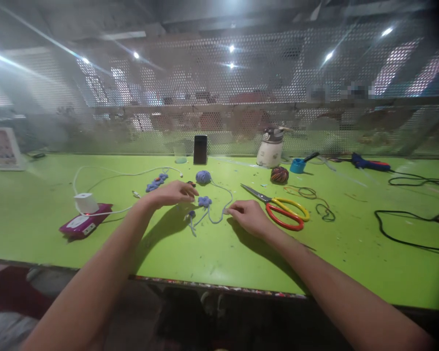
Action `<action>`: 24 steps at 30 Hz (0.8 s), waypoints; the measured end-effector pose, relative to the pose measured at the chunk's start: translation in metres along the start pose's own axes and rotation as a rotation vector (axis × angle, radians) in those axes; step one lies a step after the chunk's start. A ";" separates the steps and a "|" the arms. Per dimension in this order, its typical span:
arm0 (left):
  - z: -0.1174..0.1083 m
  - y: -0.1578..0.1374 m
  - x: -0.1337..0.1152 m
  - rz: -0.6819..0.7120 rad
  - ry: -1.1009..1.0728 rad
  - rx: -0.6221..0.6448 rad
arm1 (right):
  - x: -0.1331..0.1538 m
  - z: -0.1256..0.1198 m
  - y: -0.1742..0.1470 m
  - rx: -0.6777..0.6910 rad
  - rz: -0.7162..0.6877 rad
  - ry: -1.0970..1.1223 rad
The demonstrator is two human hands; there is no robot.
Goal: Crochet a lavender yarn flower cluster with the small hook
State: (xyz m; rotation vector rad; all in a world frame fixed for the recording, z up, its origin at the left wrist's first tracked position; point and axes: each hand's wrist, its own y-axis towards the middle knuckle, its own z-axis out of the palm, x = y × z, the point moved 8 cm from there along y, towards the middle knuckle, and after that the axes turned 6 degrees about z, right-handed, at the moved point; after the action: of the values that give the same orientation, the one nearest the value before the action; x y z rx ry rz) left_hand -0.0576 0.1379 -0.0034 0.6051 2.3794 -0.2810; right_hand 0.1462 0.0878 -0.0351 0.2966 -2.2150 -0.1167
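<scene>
A small blue-purple crocheted flower lies on the green table between my hands. My left hand hovers at its left, fingers stretched and apart, with nothing visible in them. With its fingertips pinched together, my right hand holds the grey-blue yarn strand that loops from the flower. The strand also runs up to a purple yarn ball. A tiny purple piece with loose tails sits just below the flower. Behind my left wrist rests a row of joined crocheted flowers.
Scissors with yellow and red handles lie right of my right hand. Behind them are a multicoloured yarn ball, a blue pot and a white jug. A phone stands at the back; a purple power strip sits left.
</scene>
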 end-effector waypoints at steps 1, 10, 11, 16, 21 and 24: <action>-0.002 0.007 0.005 -0.028 0.024 -0.065 | -0.001 0.000 0.000 -0.008 0.000 -0.007; 0.036 0.037 0.022 -0.102 0.068 -0.199 | 0.001 0.003 -0.002 0.005 -0.011 0.012; 0.035 0.035 0.019 -0.090 0.043 -0.227 | 0.001 0.002 -0.002 0.006 -0.007 0.026; 0.032 0.024 0.001 -0.014 -0.202 -0.282 | -0.002 -0.001 -0.001 0.000 0.059 0.144; 0.042 0.018 -0.023 0.084 -0.483 -0.219 | -0.001 0.000 -0.003 0.018 0.145 0.367; 0.052 0.014 -0.038 0.110 -0.581 -0.144 | 0.004 0.004 -0.006 0.070 0.182 0.519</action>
State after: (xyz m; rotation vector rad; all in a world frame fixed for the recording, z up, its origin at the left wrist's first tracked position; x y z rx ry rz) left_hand 0.0039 0.1190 -0.0194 0.5013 1.7845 -0.2004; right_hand 0.1417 0.0813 -0.0357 0.1410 -1.7209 0.1258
